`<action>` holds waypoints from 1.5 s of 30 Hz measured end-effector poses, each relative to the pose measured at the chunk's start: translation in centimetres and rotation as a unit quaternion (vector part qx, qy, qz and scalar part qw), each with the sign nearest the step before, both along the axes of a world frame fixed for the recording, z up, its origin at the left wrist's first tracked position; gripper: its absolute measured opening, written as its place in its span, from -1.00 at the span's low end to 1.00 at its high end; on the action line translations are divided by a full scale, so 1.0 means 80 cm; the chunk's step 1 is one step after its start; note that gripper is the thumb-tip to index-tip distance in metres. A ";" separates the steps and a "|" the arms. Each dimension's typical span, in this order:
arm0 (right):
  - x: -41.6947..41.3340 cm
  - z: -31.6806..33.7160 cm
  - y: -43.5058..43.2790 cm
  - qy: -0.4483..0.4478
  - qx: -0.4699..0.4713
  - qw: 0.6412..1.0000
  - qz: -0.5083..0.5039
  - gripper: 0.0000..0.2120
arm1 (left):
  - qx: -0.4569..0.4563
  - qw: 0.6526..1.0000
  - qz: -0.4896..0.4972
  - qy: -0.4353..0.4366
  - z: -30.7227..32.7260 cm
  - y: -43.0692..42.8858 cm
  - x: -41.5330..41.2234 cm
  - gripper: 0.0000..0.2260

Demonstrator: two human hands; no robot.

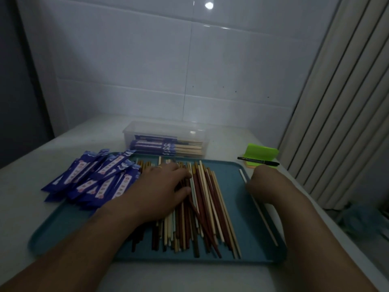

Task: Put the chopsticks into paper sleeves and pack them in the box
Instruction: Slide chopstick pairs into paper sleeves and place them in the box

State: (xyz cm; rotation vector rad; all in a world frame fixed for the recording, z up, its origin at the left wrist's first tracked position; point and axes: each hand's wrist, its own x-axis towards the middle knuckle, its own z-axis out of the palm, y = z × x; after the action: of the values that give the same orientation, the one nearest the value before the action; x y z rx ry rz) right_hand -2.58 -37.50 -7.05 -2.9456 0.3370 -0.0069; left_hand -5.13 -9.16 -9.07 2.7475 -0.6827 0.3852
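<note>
The right hand (265,183) is curled round a single pale chopstick (264,221) and holds it low over the tray's (69,232) 3 o'clock rim, with one tip showing past the knuckles toward 12 and the long end trailing back toward 5. The left hand (162,186) lies spread, fingers fairly straight, on the heap of chopsticks (207,209) at the tray's middle, holding nothing that I can make out.

By my reading the job is in its early stretch. The box (128,135), at 12 o'clock just beyond the tray, has a few sleeved pairs (155,145) lying flat in its bottom and plenty of depth left above them. The heap is still large and mixed in colour (pairing may take some sorting), and the paper sleeves (94,178) are piled thick over the tray's 10 o'clock corner, spilling onto the table (23,186). The chopstick in hand has no sleeve yet.

For room, the blue strip between the heap and the right rim is bare, as is the tray's 7 o'clock corner. A pen (257,161) and a green notepad (262,153) sit close at 1 o'clock, near the table's right edge, which the long chopstick could knock on a swing toward the box.
</note>
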 end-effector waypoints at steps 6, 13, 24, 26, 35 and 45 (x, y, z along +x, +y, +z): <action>-0.005 0.000 0.001 -0.023 0.007 1.000 -0.011 -0.80 | -0.018 1.000 -0.005 0.008 0.000 0.002 -0.003 -0.64; -0.008 0.007 0.017 -0.010 -0.006 1.000 -0.007 -0.77 | -0.025 1.000 -0.014 0.005 0.000 0.001 -0.003 -0.63; -0.022 0.012 0.042 0.016 -0.051 0.998 0.037 -0.74 | -0.016 1.000 -0.021 -0.001 0.001 -0.006 -0.006 -0.64; -0.025 0.009 0.058 0.005 -0.044 0.997 0.059 -0.74 | -0.015 1.000 -0.021 -0.002 0.002 -0.006 -0.006 -0.64; -0.023 -0.003 0.085 -0.036 -0.015 0.997 0.074 -0.70 | -0.012 1.000 -0.025 0.000 0.001 -0.009 -0.008 -0.64; -0.019 -0.002 0.082 -0.140 0.094 0.985 0.036 -0.70 | -0.015 0.999 -0.033 0.001 -0.002 -0.011 -0.006 -0.66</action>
State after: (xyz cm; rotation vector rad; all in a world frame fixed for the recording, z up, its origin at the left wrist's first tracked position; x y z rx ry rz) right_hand -4.09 -30.94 -7.19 -2.7190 0.1783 -0.3553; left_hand -5.63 -10.08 -9.20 2.6886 -0.7581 0.3748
